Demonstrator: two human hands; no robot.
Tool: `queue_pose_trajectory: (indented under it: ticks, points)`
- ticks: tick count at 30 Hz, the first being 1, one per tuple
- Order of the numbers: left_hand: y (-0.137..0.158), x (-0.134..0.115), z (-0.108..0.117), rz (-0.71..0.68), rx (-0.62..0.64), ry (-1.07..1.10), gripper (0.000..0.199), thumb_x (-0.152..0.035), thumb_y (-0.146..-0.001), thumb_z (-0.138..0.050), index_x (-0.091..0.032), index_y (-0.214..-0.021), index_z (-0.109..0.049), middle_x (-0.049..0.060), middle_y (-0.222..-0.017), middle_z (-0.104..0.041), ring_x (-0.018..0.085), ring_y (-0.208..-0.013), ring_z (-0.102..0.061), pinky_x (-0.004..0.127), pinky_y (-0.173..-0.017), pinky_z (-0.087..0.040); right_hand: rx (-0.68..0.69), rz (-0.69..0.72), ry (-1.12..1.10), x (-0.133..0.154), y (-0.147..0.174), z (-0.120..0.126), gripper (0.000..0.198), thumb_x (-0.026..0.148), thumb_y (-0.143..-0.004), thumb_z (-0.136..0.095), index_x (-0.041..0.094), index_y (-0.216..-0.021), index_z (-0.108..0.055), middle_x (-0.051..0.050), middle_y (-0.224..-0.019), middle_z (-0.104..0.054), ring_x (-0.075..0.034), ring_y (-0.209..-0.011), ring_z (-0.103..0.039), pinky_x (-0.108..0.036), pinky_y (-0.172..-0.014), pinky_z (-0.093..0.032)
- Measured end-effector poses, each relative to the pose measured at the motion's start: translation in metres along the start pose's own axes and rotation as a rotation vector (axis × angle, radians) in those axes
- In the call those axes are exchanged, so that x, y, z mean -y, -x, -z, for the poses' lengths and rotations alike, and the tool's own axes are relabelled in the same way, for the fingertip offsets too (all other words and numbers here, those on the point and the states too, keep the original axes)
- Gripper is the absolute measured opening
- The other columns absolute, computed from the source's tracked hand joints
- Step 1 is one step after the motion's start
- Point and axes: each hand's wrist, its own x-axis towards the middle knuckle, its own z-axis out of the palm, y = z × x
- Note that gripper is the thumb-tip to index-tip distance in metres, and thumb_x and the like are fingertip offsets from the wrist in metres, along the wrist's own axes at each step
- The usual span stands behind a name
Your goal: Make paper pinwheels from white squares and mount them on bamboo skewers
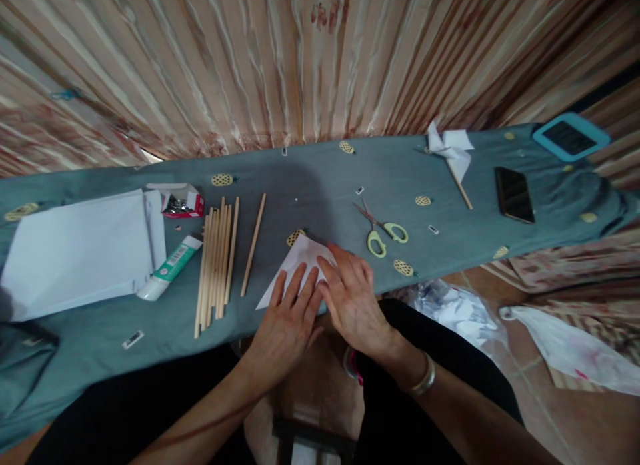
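A white sheet of paper (301, 250), folded into a triangle, lies at the table's front edge. My left hand (285, 321) rests flat on it with the fingers stretched out and a little apart, pressing it down. At the paper's right side is my right hand (355, 301), its fingers bent and its thumb close to the index finger on the paper's edge. The paper's lower right part is hidden under both hands. To the right lie scissors (379, 230) with light green handles, blades slightly apart. One loose wooden stick (253, 245) is left of the paper.
Left are several wooden sticks (214, 265), a green-and-white glue tube (170, 268), a red box (183, 203) of small metal pieces and a paper stack (80, 251). Right are a paper pinwheel (453, 151) on a stick, a phone (515, 195) and a blue-framed tablet (571, 137).
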Motion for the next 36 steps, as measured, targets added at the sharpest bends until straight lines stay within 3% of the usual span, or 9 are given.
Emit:
queue_pose_trajectory:
  ticks: [4,10,15,23,31,36]
  points:
    - [-0.001,-0.001,0.001,0.012,0.004,0.01,0.07,-0.04,-0.084,-0.066,-0.008,-0.141,-0.042,0.021,-0.151,-0.041,0.041,-0.142,-0.029,0.061,-0.114,-0.029,-0.024,-0.095,0.039,-0.012,0.004,-0.007,0.044,0.025,-0.099,-0.038,0.015,-0.141,-0.042,-0.018,-0.152,-0.039,-0.029,-0.144,-0.028,-0.051,-0.112,-0.026]
    - [0.005,0.005,0.002,-0.001,-0.021,-0.004,0.062,-0.03,-0.086,-0.063,-0.006,-0.14,-0.043,0.021,-0.15,-0.042,0.039,-0.142,-0.033,0.057,-0.114,-0.032,-0.136,-0.21,0.088,-0.044,0.01,-0.002,0.047,0.025,-0.097,-0.039,0.014,-0.143,-0.04,-0.021,-0.151,-0.038,-0.029,-0.144,-0.029,-0.051,-0.111,-0.028]
    - [0.031,0.015,0.002,0.045,-0.067,-0.045,0.061,-0.025,-0.087,-0.057,-0.004,-0.142,-0.039,0.024,-0.15,-0.041,0.036,-0.142,-0.033,0.051,-0.113,-0.037,-0.177,-0.276,0.109,-0.061,0.016,-0.001,0.049,0.027,-0.095,-0.042,0.015,-0.143,-0.04,-0.022,-0.151,-0.037,-0.032,-0.142,-0.032,-0.052,-0.109,-0.03]
    - [0.071,0.02,0.004,0.098,-0.13,-0.057,0.071,-0.022,-0.088,-0.055,-0.007,-0.149,-0.024,0.024,-0.149,-0.042,0.035,-0.142,-0.034,0.052,-0.11,-0.041,-0.229,-0.3,0.076,-0.064,0.018,-0.009,0.049,0.027,-0.094,-0.042,0.014,-0.142,-0.043,-0.023,-0.151,-0.035,-0.033,-0.142,-0.031,-0.053,-0.109,-0.029]
    - [0.092,0.02,0.005,0.135,-0.179,-0.049,0.067,-0.018,-0.087,-0.055,-0.004,-0.146,-0.027,0.029,-0.146,-0.043,0.037,-0.141,-0.035,0.056,-0.109,-0.04,-0.253,-0.39,0.067,-0.058,0.018,-0.014,0.049,0.029,-0.093,-0.042,0.009,-0.137,-0.048,-0.026,-0.149,-0.038,-0.035,-0.141,-0.033,-0.055,-0.108,-0.03]
    - [0.106,0.018,0.011,0.175,-0.297,0.066,0.06,-0.018,-0.092,-0.05,-0.013,-0.146,-0.025,0.025,-0.144,-0.045,0.034,-0.139,-0.039,0.057,-0.105,-0.044,-0.299,-0.373,0.03,-0.054,0.015,-0.013,0.044,0.026,-0.095,-0.037,0.009,-0.132,-0.053,-0.025,-0.147,-0.043,-0.033,-0.14,-0.036,-0.055,-0.108,-0.031]
